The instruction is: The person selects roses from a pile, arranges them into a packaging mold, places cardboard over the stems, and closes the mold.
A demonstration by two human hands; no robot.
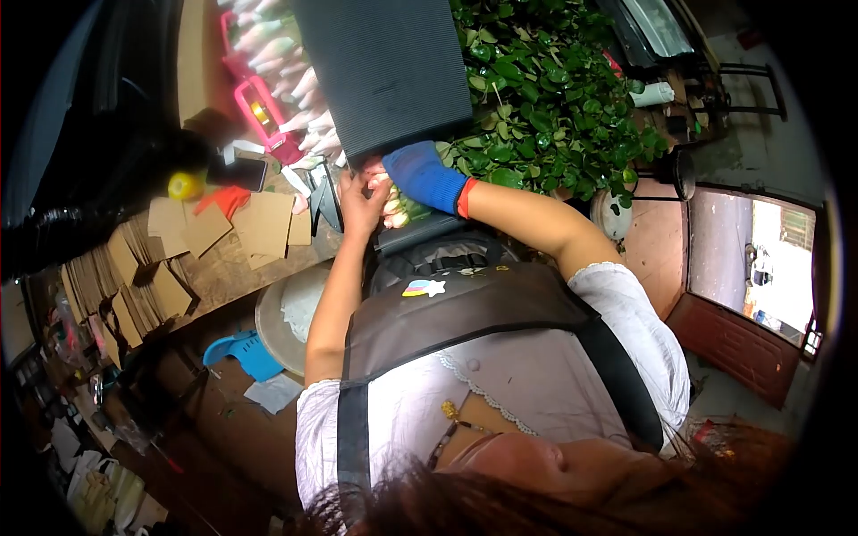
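- Blue fabric covers the right hand (424, 174), which presses at the lower edge of the dark ribbed sheet (384, 71). I judge the glove is there to guard against stems. Its fingertips are hidden, so I cannot tell how tightly it grips.
- The bare left hand (362, 202) sits just left of that same edge, fingers curled closed around the pale flower bunch (398, 209). A bare hand probably gives a finer feel.
- The bunch lies directly below the sheet's lower edge, between both hands, likely pinned there so it stays together.
- Right of the sheet spreads green foliage (545, 98); left of it lie netted buds (286, 71) in rows.
- Further left and below the sheet, cardboard pieces (259, 223) are fanned out on the bench (232, 272), beside a yellow roll (185, 186), all within arm's reach.
- Below the sheet, the apron (465, 313) bears a star-and-rainbow patch (423, 288). I can read no writing or brand anywhere.
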